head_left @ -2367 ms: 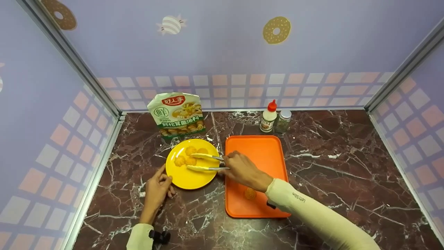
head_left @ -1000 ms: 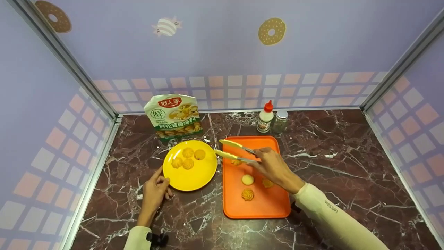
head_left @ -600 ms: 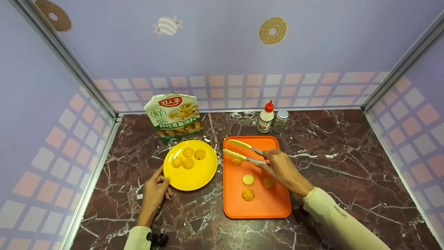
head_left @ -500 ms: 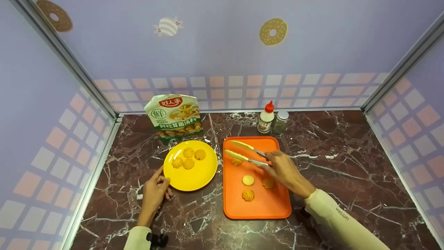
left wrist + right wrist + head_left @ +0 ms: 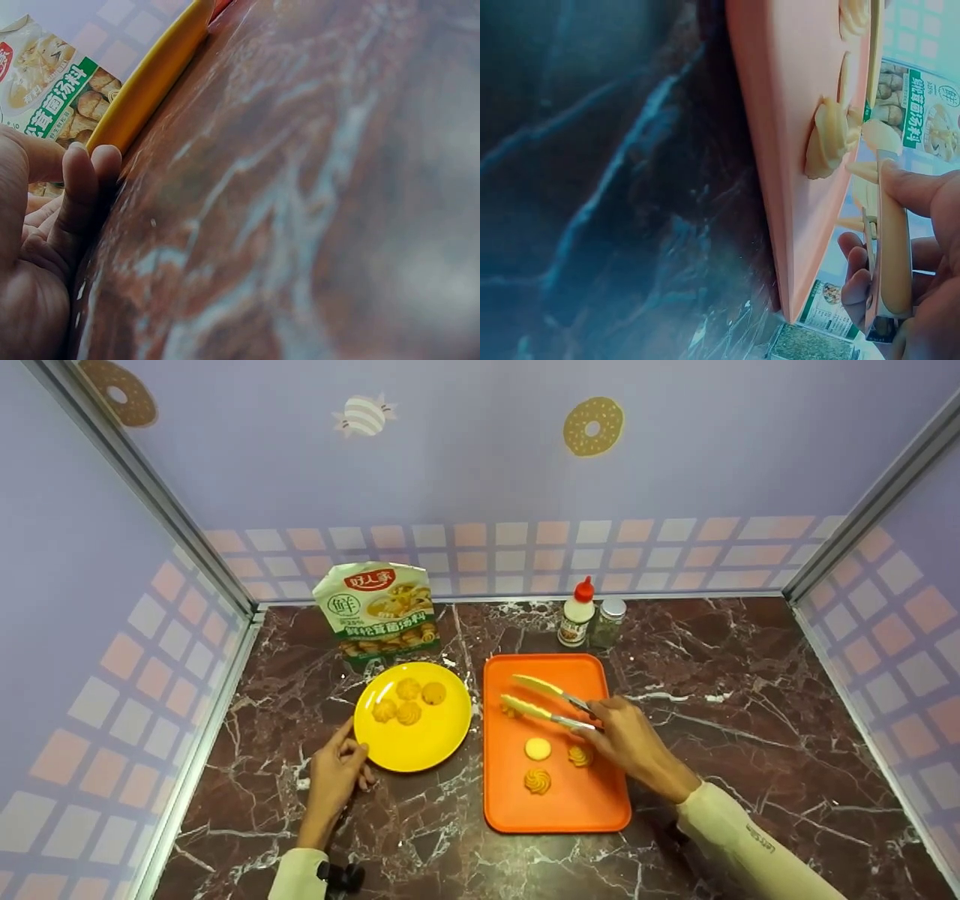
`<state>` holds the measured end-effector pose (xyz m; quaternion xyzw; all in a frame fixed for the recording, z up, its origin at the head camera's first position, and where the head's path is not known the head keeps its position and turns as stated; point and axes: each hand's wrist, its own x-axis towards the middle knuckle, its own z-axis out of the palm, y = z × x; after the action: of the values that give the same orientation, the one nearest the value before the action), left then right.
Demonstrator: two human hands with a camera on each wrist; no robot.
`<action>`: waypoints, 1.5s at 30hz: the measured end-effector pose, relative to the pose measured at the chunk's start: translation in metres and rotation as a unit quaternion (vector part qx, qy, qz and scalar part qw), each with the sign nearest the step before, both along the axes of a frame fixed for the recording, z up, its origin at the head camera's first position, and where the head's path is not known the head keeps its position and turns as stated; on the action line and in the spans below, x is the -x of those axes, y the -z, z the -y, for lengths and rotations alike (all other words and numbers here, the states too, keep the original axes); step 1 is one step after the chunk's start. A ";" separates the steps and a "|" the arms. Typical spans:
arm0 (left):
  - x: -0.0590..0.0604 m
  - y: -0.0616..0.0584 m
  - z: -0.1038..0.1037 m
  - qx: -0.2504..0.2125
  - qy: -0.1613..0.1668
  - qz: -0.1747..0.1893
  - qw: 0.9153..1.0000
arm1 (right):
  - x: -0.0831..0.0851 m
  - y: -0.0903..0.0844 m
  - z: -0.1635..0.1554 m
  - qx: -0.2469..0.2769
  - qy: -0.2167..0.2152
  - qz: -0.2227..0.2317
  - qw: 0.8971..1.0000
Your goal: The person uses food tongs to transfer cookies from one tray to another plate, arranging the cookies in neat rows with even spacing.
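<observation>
Head view: right hand [image 5: 628, 739] grips open tongs [image 5: 547, 702] over the orange tray [image 5: 592, 802], tips apart above a cookie [image 5: 513, 709]. Left hand [image 5: 339, 769], fingers loosely curled, touches the yellow plate [image 5: 420, 742] rim on the counter [image 5: 750, 720].

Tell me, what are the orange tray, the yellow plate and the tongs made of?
The orange tray looks like smooth matte plastic: one even colour, rounded moulded rim. The yellow plate seems glossy plastic or melamine, as light gleams off it. The tongs, held by the right hand, seem metal at the silvery handles, with pale yellow tips, probably plastic or silicone.
</observation>
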<state>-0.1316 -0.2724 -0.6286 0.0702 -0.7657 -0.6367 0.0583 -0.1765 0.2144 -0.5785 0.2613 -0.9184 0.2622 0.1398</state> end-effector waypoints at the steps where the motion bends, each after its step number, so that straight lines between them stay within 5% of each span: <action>1: 0.000 0.000 0.000 0.000 0.000 0.000 1.000 | -0.001 0.000 -0.001 -0.001 -0.002 -0.001 1.000; 45: -0.002 -0.001 0.000 0.011 0.003 -0.009 1.000 | -0.007 0.004 -0.001 -0.037 -0.012 0.029 0.999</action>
<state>-0.1295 -0.2727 -0.6277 0.0614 -0.7724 -0.6290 0.0636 -0.1697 0.2154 -0.5830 0.2700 -0.9279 0.2367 0.1001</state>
